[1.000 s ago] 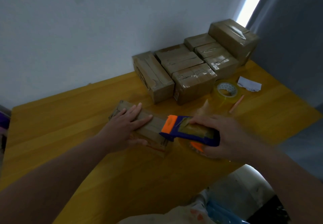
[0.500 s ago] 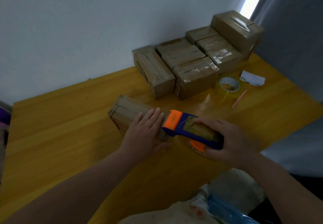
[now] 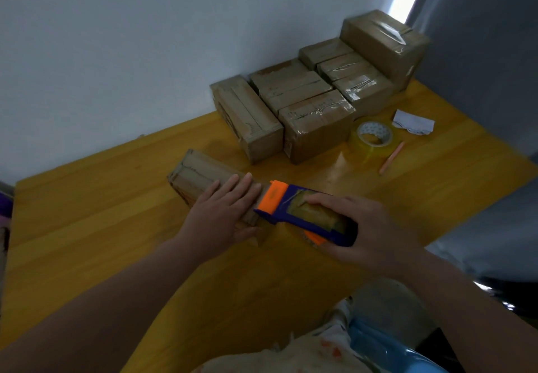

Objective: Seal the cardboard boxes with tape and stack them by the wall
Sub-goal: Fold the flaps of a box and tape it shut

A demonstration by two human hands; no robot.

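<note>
Cardboard box (image 3: pixel 198 179) lies under your left hand (image 3: pixel 224 215), straight fingers (image 3: pixel 237 189) pressing it onto the counter (image 3: pixel 102 227), likely so it won't slide; just beside them, your right hand (image 3: pixel 375 235) grips the tape dispenser (image 3: pixel 294 209), its orange head meeting the box.

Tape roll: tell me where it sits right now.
In the head view the tape roll lies flat on the table, right of centre, beside the front sealed box, with a pink stick and a paper scrap close by.
</note>
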